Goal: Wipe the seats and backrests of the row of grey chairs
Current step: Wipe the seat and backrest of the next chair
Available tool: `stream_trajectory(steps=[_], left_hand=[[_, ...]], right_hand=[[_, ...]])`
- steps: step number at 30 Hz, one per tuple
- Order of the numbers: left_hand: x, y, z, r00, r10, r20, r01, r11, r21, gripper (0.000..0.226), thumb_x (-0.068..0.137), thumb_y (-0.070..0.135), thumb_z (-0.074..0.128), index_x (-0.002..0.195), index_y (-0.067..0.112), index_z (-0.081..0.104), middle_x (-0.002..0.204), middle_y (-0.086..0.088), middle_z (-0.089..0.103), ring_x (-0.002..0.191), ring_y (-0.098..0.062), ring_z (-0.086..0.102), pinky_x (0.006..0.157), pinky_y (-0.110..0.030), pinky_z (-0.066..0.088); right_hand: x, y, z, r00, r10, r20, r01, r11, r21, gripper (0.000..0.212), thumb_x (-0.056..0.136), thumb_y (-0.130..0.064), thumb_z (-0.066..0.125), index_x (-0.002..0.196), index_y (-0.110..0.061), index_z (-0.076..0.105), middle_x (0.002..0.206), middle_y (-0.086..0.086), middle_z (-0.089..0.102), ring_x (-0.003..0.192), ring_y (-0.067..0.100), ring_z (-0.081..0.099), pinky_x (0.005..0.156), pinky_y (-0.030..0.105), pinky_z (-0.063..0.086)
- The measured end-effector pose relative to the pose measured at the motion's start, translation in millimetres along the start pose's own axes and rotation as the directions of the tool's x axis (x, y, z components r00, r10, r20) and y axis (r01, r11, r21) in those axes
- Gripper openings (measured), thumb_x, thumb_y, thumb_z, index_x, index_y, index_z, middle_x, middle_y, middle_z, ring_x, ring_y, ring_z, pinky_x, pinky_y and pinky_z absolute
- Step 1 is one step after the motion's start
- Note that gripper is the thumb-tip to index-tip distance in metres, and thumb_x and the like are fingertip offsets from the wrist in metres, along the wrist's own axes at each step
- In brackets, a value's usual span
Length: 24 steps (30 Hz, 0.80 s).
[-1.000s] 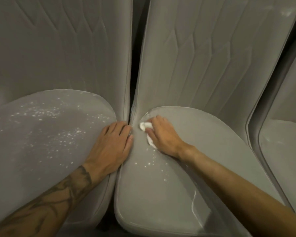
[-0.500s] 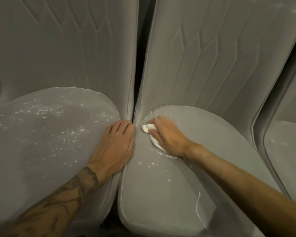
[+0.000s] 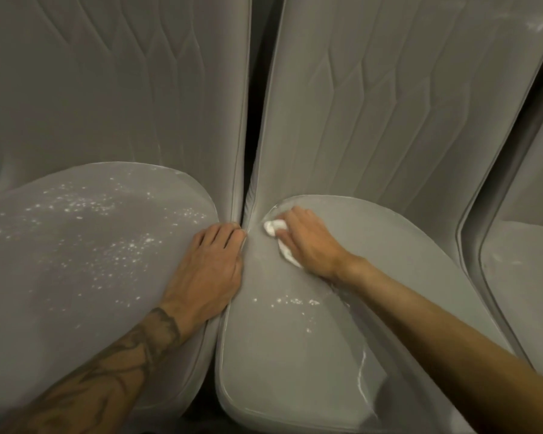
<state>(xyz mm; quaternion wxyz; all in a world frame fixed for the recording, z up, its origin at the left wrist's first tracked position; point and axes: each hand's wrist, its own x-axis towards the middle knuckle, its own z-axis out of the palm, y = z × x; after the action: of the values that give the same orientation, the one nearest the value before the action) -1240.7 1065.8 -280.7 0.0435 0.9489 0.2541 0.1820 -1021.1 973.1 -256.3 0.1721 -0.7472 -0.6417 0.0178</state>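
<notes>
While the head view is the only one: right hand point(image 3: 311, 242) sits at the back left corner of the middle seat point(image 3: 295, 355), fingers bent over a wadded white cloth point(image 3: 275, 228) and pressing it onto the seat; cloth shows at the fingertips and under the palm edge. Left hand point(image 3: 207, 270) lies flat on the right edge of the left seat point(image 3: 76, 277), fingers straight and together, holding nothing, fingertips at the crease where the two chairs meet. White specks point(image 3: 107, 245) are scattered across the left seat, with a smaller patch point(image 3: 295, 300) on the middle seat just in front of the right wrist. Shiny wet streak point(image 3: 361, 371) near the middle seat's front right. Quilted backrests point(image 3: 405, 104) stand behind both seats. Third chair point(image 3: 527, 292) partly visible at the right edge.
</notes>
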Motion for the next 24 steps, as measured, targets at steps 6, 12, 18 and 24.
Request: stream_trajectory(steps=[6, 12, 18, 24], left_hand=[[1.1, 1.3, 0.7, 0.999, -0.033, -0.016, 0.032, 0.998, -0.05, 0.042, 0.098, 0.02, 0.037, 0.136, 0.013, 0.054, 0.133, -0.007, 0.059, 0.122, -0.027, 0.054, 0.108, -0.042, 0.044], [-0.2, 3.6, -4.0, 0.999, -0.044, -0.011, 0.044, 0.996, -0.074, 0.046, 0.099, 0.021, 0.033, 0.139, 0.011, 0.051, 0.131, -0.009, 0.059, 0.121, -0.027, 0.055, 0.108, -0.043, 0.045], [-0.7, 1.7, -4.5, 0.999, -0.051, 0.01, 0.051, 0.991, -0.122, 0.05, 0.096, 0.016, 0.032, 0.142, 0.011, 0.051, 0.135, -0.009, 0.058, 0.125, -0.027, 0.053, 0.113, -0.041, 0.041], [-1.8, 1.0, -8.9, 0.998, -0.047, 0.028, 0.051, 0.984, -0.173, 0.059, 0.088, 0.015, 0.035, 0.143, 0.004, 0.053, 0.134, -0.015, 0.06, 0.125, -0.033, 0.055, 0.114, -0.045, 0.041]], right_hand=[[-0.8, -30.8, 15.9, 0.999, 0.018, -0.039, -0.016, 0.999, 0.042, 0.026, 0.106, -0.03, 0.042, 0.12, -0.011, 0.054, 0.113, 0.009, 0.052, 0.101, 0.029, 0.047, 0.091, 0.045, 0.038], [-23.7, -14.2, 2.6, 0.987, -0.161, 0.025, 0.161, 0.987, 0.023, 0.021, 0.106, -0.03, 0.043, 0.118, -0.016, 0.053, 0.108, 0.002, 0.049, 0.093, 0.024, 0.045, 0.086, 0.042, 0.039], [-3.9, -34.7, 11.1, 1.0, 0.026, -0.016, -0.026, 1.0, 0.01, 0.025, 0.106, -0.028, 0.045, 0.121, -0.011, 0.055, 0.114, 0.009, 0.052, 0.1, 0.03, 0.047, 0.091, 0.047, 0.038], [-52.4, -48.2, -2.6, 0.956, -0.286, 0.069, 0.28, 0.956, 0.086, 0.019, 0.106, -0.032, 0.043, 0.119, -0.024, 0.054, 0.108, -0.006, 0.047, 0.091, 0.015, 0.042, 0.082, 0.034, 0.036]])
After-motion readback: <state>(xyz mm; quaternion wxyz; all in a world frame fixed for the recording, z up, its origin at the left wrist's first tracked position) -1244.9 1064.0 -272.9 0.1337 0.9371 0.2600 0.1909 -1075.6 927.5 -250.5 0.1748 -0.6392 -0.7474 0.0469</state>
